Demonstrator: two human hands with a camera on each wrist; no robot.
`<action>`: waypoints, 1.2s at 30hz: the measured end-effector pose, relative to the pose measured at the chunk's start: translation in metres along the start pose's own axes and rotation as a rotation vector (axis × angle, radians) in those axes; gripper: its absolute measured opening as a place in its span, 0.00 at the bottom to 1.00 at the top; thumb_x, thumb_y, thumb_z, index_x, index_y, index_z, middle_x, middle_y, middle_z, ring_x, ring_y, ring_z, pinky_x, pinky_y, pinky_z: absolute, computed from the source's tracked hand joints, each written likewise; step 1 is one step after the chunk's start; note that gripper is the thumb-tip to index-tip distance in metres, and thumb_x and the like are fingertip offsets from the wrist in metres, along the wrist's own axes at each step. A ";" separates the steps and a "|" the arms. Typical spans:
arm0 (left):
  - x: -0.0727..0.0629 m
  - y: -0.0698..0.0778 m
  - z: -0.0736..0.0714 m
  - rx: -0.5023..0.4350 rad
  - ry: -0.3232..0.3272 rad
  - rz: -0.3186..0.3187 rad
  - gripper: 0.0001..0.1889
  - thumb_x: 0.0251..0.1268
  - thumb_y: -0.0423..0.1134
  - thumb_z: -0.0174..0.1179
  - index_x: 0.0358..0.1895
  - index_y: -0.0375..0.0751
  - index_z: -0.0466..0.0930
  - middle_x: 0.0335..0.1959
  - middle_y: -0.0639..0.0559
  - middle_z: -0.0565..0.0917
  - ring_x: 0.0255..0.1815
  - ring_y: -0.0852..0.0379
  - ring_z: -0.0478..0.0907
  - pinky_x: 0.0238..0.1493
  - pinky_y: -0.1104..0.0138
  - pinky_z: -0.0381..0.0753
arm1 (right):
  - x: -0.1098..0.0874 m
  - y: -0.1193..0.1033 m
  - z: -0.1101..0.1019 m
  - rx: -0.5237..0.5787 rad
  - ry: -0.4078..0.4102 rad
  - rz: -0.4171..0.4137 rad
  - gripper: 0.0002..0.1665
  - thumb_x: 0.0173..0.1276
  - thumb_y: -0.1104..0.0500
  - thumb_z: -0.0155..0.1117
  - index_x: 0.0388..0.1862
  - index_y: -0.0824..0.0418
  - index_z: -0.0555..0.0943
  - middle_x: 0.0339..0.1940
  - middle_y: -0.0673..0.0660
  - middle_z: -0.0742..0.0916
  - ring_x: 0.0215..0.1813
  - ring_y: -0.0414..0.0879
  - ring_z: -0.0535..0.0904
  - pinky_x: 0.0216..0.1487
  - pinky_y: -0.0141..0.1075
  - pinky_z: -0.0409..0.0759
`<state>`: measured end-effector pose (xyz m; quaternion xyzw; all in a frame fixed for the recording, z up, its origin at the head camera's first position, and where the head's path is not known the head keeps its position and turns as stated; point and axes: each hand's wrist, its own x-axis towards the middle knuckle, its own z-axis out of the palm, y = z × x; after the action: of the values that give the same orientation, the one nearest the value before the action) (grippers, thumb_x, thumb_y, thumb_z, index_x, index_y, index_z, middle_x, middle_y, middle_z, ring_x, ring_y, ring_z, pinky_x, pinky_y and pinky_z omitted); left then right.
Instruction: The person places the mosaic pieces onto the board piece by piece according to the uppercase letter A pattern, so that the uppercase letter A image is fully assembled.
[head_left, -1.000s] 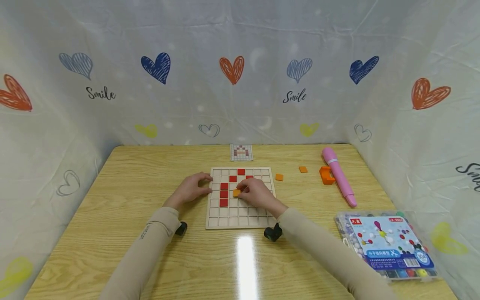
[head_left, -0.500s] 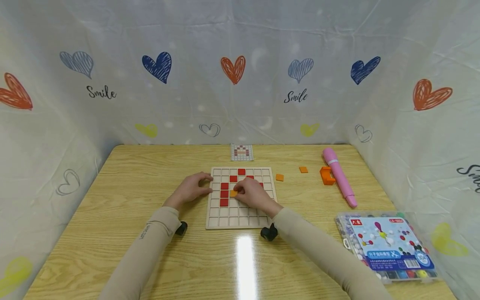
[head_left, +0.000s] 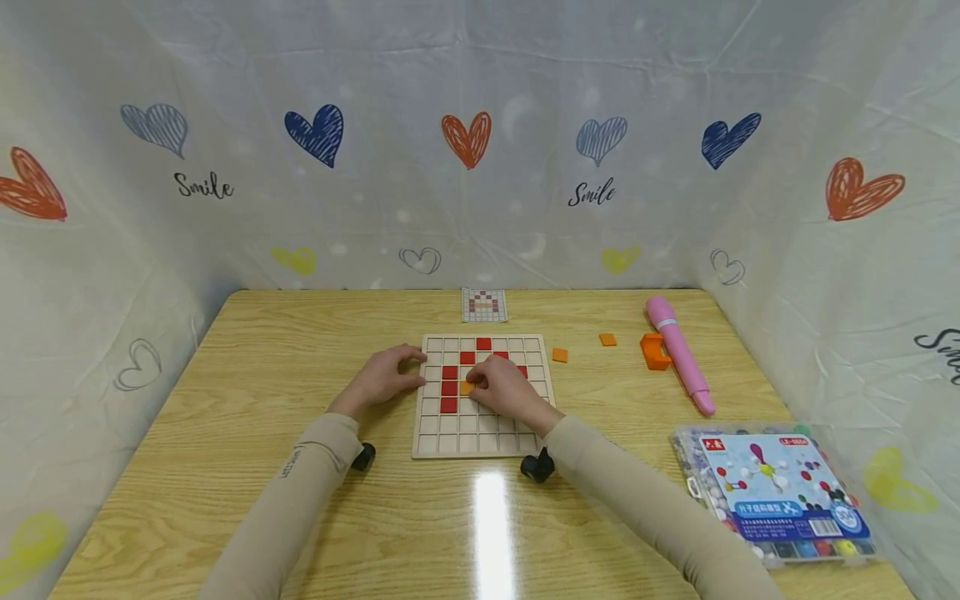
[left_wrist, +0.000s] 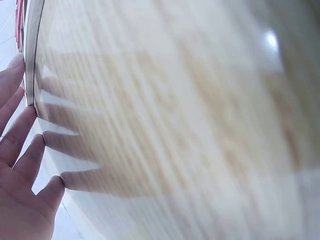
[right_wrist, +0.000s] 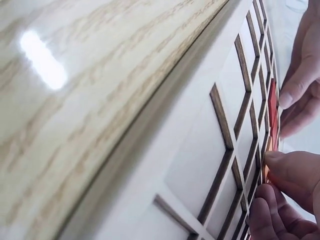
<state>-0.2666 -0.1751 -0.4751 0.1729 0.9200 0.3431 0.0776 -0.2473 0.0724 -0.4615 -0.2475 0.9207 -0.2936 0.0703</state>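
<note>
A wooden grid board (head_left: 480,446) lies on the table, with several red square tiles (head_left: 448,388) in its cells. My right hand (head_left: 512,387) is over the middle of the board and pinches an orange square tile (head_left: 467,388) at a cell just right of the red column. In the right wrist view, the thumb lies against that orange tile (right_wrist: 268,167), and the curled fingers hide part of it. My left hand (head_left: 381,379) rests at the board's left edge. Its fingers are spread and loosely bent, with fingertips at the rim in the left wrist view.
Two loose orange tiles (head_left: 560,355) lie right of the board. A small pattern card (head_left: 484,305) is behind it. Farther right are an orange holder (head_left: 655,352), a pink microphone-shaped stick (head_left: 681,354) and a clear case of coloured balls (head_left: 780,492). A patterned curtain (head_left: 525,225) closes off the back.
My right hand has moved slightly left with the orange tile, bringing it to the cell beside the red column, then stayed there. My left hand has kept its place at the board's edge.
</note>
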 end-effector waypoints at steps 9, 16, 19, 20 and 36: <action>-0.001 0.001 0.000 0.004 -0.004 -0.001 0.22 0.65 0.39 0.65 0.60 0.36 0.77 0.68 0.39 0.71 0.73 0.38 0.60 0.74 0.48 0.57 | -0.013 0.010 -0.011 0.093 0.100 0.051 0.16 0.67 0.61 0.66 0.53 0.65 0.83 0.47 0.58 0.84 0.44 0.46 0.81 0.46 0.38 0.82; 0.000 0.000 0.001 -0.004 -0.008 -0.019 0.21 0.65 0.40 0.65 0.60 0.37 0.77 0.68 0.39 0.71 0.73 0.39 0.60 0.74 0.48 0.57 | -0.036 0.045 -0.039 0.230 0.221 0.225 0.20 0.69 0.57 0.66 0.57 0.61 0.82 0.51 0.57 0.84 0.47 0.49 0.80 0.47 0.42 0.81; 0.000 0.000 0.001 -0.013 -0.009 -0.021 0.21 0.65 0.39 0.65 0.60 0.37 0.77 0.68 0.39 0.71 0.73 0.39 0.61 0.74 0.48 0.57 | -0.044 0.067 -0.054 0.228 0.272 0.282 0.21 0.70 0.56 0.65 0.59 0.62 0.80 0.52 0.59 0.84 0.50 0.53 0.79 0.51 0.46 0.80; 0.000 0.001 0.000 -0.016 -0.009 -0.021 0.21 0.65 0.39 0.65 0.60 0.37 0.77 0.68 0.39 0.71 0.73 0.39 0.61 0.74 0.48 0.57 | -0.046 0.074 -0.059 0.229 0.280 0.296 0.22 0.70 0.55 0.64 0.60 0.62 0.80 0.54 0.60 0.83 0.52 0.54 0.79 0.53 0.47 0.79; 0.002 -0.003 0.002 -0.022 -0.008 0.000 0.21 0.65 0.39 0.65 0.59 0.36 0.77 0.67 0.38 0.72 0.72 0.38 0.61 0.74 0.48 0.57 | -0.061 0.131 -0.072 0.168 0.218 0.352 0.31 0.69 0.56 0.64 0.68 0.67 0.72 0.61 0.66 0.80 0.60 0.58 0.76 0.64 0.52 0.73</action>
<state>-0.2690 -0.1752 -0.4785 0.1736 0.9157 0.3526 0.0832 -0.2688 0.2312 -0.4790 -0.0428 0.9240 -0.3777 0.0410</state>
